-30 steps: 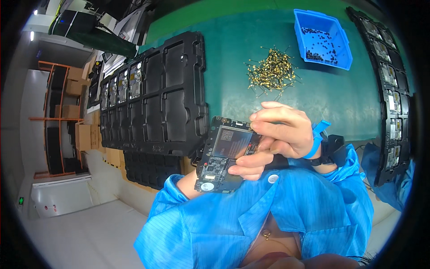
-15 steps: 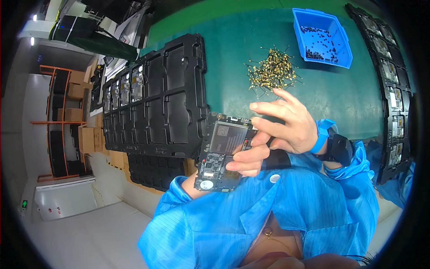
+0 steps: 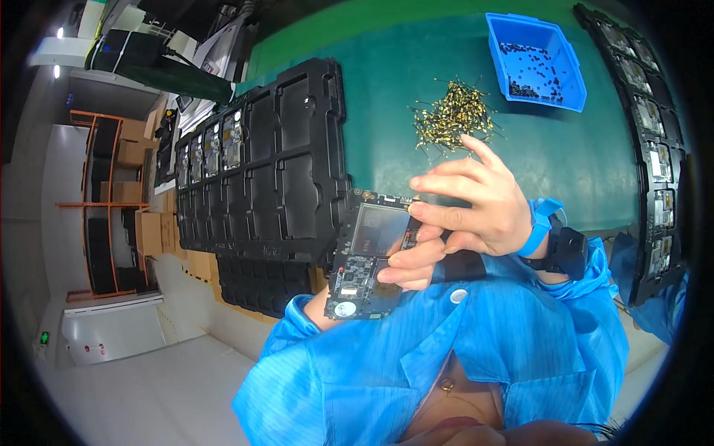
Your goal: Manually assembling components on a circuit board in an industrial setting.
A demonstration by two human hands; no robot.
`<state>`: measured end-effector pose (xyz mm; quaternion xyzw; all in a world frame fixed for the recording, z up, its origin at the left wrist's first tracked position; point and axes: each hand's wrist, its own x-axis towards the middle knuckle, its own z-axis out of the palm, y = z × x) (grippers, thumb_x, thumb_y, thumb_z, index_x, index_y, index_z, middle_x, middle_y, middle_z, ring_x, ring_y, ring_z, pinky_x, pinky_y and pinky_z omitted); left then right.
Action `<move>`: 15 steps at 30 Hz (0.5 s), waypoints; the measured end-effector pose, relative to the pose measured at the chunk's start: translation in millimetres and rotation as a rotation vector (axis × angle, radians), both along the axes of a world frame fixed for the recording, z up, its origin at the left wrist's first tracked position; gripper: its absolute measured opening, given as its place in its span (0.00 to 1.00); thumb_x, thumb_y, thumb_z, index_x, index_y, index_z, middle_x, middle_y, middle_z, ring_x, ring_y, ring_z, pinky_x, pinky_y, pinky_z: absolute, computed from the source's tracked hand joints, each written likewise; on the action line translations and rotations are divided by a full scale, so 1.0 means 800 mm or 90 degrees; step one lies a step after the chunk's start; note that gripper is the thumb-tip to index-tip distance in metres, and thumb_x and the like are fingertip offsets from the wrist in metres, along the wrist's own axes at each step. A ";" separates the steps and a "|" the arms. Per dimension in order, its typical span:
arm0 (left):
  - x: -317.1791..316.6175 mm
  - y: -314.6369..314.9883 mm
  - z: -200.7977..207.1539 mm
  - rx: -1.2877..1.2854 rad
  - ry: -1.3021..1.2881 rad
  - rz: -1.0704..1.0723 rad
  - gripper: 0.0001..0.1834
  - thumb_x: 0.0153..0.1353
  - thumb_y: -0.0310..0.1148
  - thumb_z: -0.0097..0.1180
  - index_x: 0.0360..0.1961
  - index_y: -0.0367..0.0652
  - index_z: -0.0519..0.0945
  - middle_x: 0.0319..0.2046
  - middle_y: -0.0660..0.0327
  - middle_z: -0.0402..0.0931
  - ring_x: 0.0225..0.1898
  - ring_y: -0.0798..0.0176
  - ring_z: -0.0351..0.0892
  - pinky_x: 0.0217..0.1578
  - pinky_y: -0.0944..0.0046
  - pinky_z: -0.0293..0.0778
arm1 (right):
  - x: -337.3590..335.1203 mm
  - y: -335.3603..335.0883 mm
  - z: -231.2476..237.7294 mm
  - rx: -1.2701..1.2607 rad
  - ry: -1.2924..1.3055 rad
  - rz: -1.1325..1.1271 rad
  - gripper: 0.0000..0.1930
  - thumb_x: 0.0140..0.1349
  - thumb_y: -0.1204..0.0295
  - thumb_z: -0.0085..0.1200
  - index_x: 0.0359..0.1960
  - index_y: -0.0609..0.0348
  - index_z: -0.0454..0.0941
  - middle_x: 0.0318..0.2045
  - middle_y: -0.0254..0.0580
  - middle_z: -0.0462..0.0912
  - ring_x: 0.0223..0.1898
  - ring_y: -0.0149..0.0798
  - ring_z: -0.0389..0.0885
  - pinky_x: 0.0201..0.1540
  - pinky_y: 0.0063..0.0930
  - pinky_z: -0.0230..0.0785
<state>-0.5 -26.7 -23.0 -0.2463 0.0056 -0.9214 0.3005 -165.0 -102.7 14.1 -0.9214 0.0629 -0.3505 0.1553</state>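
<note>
A dark circuit board (image 3: pixel 358 276) with a silver metal plate and a round white sticker is held upright, tilted, in front of my chest. My left hand (image 3: pixel 413 266) grips it from behind, its fingers curled round the right edge onto the front. Over the board's upper right corner is my right hand (image 3: pixel 480 204), the index fingertip touching that corner and the other fingers spread. Its thumb is partly hidden behind the left fingers; I see nothing held there. A blue strap (image 3: pixel 547 215) circles the right wrist. Past the right fingers lies a heap of short black cables with gold ends (image 3: pixel 455 115).
On the green mat (image 3: pixel 387 141) a blue bin (image 3: pixel 573 74) holds small black parts. To the left stands a black compartment tray (image 3: pixel 316 141) with several boards; another black tray (image 3: pixel 632 186) with boards runs along the right edge. Shelving with cartons (image 3: pixel 126 152) stands far left.
My right hand has shifted slightly along the board's upper corner, its little finger lifting toward the cable heap. The board tilts slightly differently, and its plate catches more light.
</note>
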 end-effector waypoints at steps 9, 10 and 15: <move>0.009 -0.006 0.027 0.019 -0.179 -0.011 0.15 0.65 0.40 0.34 0.40 0.38 0.62 0.18 0.62 0.65 0.14 0.68 0.71 0.16 0.71 0.56 | 0.012 0.014 -0.022 0.632 -0.259 0.028 0.15 0.56 0.70 0.47 0.45 0.60 0.71 0.43 0.44 0.72 0.44 0.37 0.72 0.48 0.28 0.62; 0.007 -0.001 0.024 0.027 -0.173 -0.020 0.14 0.64 0.39 0.35 0.41 0.37 0.61 0.19 0.63 0.64 0.14 0.68 0.70 0.15 0.71 0.55 | 0.013 0.017 -0.018 0.633 -0.259 0.027 0.15 0.56 0.70 0.47 0.45 0.60 0.71 0.43 0.44 0.72 0.44 0.37 0.72 0.48 0.28 0.62; 0.004 0.007 0.026 0.044 -0.219 -0.003 0.16 0.59 0.38 0.45 0.41 0.36 0.64 0.21 0.64 0.62 0.14 0.73 0.64 0.19 0.74 0.57 | 0.014 0.022 -0.004 0.754 -0.223 0.142 0.10 0.50 0.82 0.52 0.35 0.61 0.75 0.37 0.41 0.75 0.40 0.36 0.73 0.43 0.27 0.65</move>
